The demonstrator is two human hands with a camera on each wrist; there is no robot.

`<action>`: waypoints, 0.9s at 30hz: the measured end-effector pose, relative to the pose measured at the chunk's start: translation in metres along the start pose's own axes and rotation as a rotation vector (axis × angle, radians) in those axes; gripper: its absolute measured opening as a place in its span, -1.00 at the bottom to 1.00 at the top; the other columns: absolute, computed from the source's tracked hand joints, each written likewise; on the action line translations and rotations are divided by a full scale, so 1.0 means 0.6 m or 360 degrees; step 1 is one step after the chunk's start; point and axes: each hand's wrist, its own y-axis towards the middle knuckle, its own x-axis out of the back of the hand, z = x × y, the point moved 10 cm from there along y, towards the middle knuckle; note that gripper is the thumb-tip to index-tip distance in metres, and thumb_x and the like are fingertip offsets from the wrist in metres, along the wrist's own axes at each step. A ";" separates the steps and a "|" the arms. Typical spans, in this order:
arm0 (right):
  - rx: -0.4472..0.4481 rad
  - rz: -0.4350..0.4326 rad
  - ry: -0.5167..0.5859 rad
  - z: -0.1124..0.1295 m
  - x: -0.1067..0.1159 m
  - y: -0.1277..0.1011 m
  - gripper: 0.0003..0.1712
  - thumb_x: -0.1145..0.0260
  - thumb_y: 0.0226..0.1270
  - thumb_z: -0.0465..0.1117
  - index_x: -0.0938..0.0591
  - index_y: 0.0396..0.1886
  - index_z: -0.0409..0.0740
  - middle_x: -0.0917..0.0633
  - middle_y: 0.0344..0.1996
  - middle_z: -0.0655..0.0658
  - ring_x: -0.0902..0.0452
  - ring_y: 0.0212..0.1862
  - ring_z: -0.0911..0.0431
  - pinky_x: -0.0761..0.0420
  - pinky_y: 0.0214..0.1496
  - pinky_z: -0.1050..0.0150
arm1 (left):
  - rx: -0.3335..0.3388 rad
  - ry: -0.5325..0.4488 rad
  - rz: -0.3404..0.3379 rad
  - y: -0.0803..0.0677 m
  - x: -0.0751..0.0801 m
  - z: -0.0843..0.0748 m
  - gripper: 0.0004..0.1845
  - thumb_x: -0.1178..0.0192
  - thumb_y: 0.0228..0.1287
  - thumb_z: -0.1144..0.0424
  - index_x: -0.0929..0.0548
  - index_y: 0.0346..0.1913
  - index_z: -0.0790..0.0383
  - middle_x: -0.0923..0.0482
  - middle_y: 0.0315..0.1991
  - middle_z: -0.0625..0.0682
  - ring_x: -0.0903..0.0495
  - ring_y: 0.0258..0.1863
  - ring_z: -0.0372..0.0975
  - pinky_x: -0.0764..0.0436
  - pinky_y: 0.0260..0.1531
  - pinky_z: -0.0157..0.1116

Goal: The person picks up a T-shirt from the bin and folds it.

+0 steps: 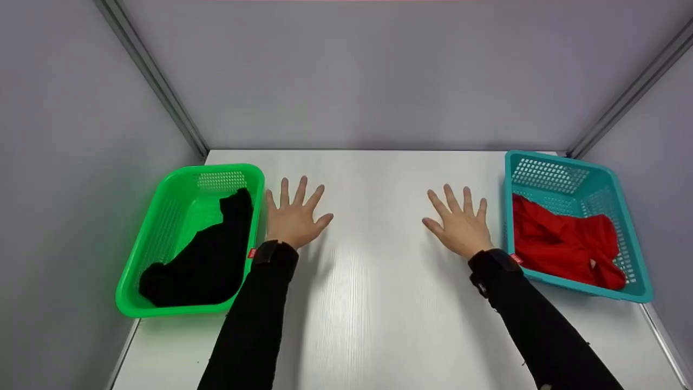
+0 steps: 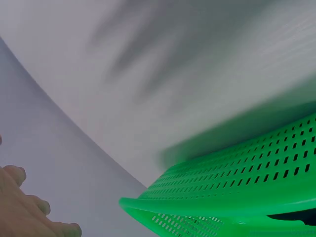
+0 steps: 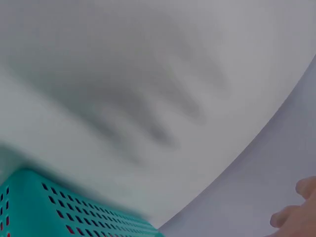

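My left hand (image 1: 294, 219) hovers over the table with its fingers spread, just right of a green basket (image 1: 189, 311). A crumpled black cloth (image 1: 211, 260) lies in that basket, along its right side. Spread the same way, my right hand (image 1: 463, 230) is above the table to the left of a teal basket (image 1: 595, 291). Inside the teal one is a bunched red cloth (image 1: 568, 244). Neither hand holds anything. The left wrist view catches some fingertips (image 2: 42, 205) beside the green basket's perforated wall; the right wrist view shows a few fingers (image 3: 291, 215) at its edge.
A white table (image 1: 373, 303) stretches between the two baskets. Grey panels (image 1: 346, 76) enclose it at the back, left and right, with metal posts (image 1: 157, 81) at the corners. Both baskets stand close to the side panels. Shadows of the hands fall on the tabletop.
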 end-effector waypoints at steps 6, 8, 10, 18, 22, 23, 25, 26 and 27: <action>0.0187 0.0057 -0.0033 0.053 -0.043 -0.020 -0.19 0.00 0.61 0.32 -0.12 0.69 0.15 -0.05 0.66 -0.23 0.24 0.61 -0.41 0.22 0.47 -0.52 | -0.0016 -0.0014 -0.0014 -0.013 -0.002 0.009 -0.21 0.20 0.52 -0.43 -0.05 0.67 -0.24 0.19 0.70 0.06 0.30 0.63 0.22 0.25 0.45 0.38; 0.0258 0.0074 -0.0041 0.073 -0.062 -0.032 -0.20 0.01 0.61 0.32 -0.13 0.69 0.17 -0.06 0.66 -0.19 0.22 0.61 -0.40 0.19 0.48 -0.51 | -0.0007 -0.0014 -0.0028 -0.018 -0.002 0.018 -0.22 0.18 0.52 -0.42 -0.07 0.67 -0.23 0.17 0.69 0.07 0.28 0.63 0.24 0.21 0.45 0.39; 0.0340 0.0090 -0.0047 0.092 -0.082 -0.048 -0.21 0.00 0.61 0.32 -0.15 0.68 0.20 -0.08 0.66 -0.16 0.20 0.61 -0.40 0.16 0.48 -0.50 | 0.0015 -0.0024 -0.0036 -0.023 -0.003 0.033 -0.22 0.19 0.53 -0.41 -0.08 0.67 -0.22 0.16 0.69 0.07 0.27 0.63 0.24 0.20 0.45 0.39; 0.0616 0.0197 -0.0038 0.156 -0.175 -0.117 -0.22 0.03 0.58 0.37 -0.19 0.67 0.26 -0.09 0.65 -0.14 0.14 0.61 -0.38 0.08 0.46 -0.52 | 0.0170 -0.0217 -0.0064 -0.066 -0.012 0.140 -0.25 0.21 0.59 -0.32 -0.09 0.68 -0.08 0.17 0.69 0.17 0.29 0.61 0.30 0.25 0.42 0.42; 0.0636 0.0215 -0.0027 0.163 -0.212 -0.144 -0.23 0.13 0.58 0.42 -0.18 0.66 0.33 -0.07 0.66 -0.11 0.14 0.62 -0.34 0.08 0.47 -0.50 | 0.0286 -0.0361 -0.0036 -0.101 -0.021 0.199 -0.23 0.25 0.61 -0.32 -0.05 0.68 -0.01 0.22 0.68 0.25 0.33 0.58 0.38 0.29 0.37 0.49; 0.0637 0.0208 -0.0032 0.165 -0.219 -0.148 -0.23 0.16 0.58 0.43 -0.17 0.67 0.34 -0.06 0.67 -0.10 0.14 0.62 -0.33 0.07 0.47 -0.50 | 0.0324 -0.0402 -0.0001 -0.109 -0.024 0.213 -0.22 0.27 0.61 -0.33 -0.02 0.69 0.00 0.24 0.67 0.27 0.35 0.57 0.39 0.32 0.35 0.50; 0.0638 0.0179 -0.0040 0.167 -0.228 -0.154 -0.23 0.19 0.58 0.43 -0.17 0.67 0.35 -0.04 0.67 -0.10 0.14 0.63 -0.32 0.07 0.47 -0.50 | 0.0396 -0.0479 0.0088 -0.127 -0.034 0.238 -0.18 0.31 0.60 -0.36 0.03 0.70 0.01 0.28 0.66 0.32 0.39 0.55 0.44 0.36 0.31 0.54; 0.0638 0.0166 -0.0045 0.168 -0.232 -0.156 -0.23 0.20 0.58 0.44 -0.16 0.67 0.35 -0.03 0.67 -0.10 0.15 0.63 -0.32 0.07 0.47 -0.50 | 0.0434 -0.0520 0.0150 -0.136 -0.040 0.249 -0.16 0.32 0.58 -0.38 0.05 0.70 0.03 0.31 0.66 0.34 0.43 0.54 0.45 0.40 0.28 0.55; 0.0636 0.0159 -0.0048 0.169 -0.235 -0.157 -0.23 0.21 0.59 0.44 -0.15 0.67 0.35 -0.02 0.67 -0.10 0.16 0.63 -0.32 0.08 0.47 -0.50 | 0.0467 -0.0554 0.0215 -0.145 -0.045 0.258 -0.12 0.32 0.56 -0.41 0.05 0.69 0.05 0.33 0.65 0.37 0.45 0.52 0.48 0.41 0.25 0.58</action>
